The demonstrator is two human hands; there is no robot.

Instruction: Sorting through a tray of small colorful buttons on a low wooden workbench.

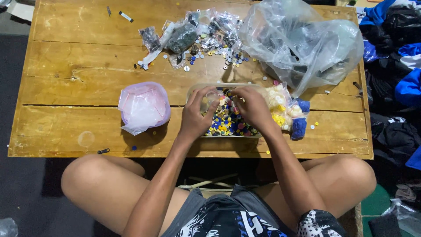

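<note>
My left hand [198,112] and my right hand [251,106] are both over a clear rectangular container [228,131] full of small coloured buttons on a low wooden table [79,87]. The fingertips of both hands meet near the container's far rim, pinching at small pieces; what exactly they hold is too small to tell. Just right of the container lie small clear bags of yellow and white buttons [278,105] and bags of blue buttons [299,125].
A pink bowl lined with a plastic bag [144,106] sits to the left. Loose buttons and small plastic packets [197,37] are scattered at the far side. A large crumpled clear bag [302,41] lies at the far right. Clothes [394,66] are piled beside the table.
</note>
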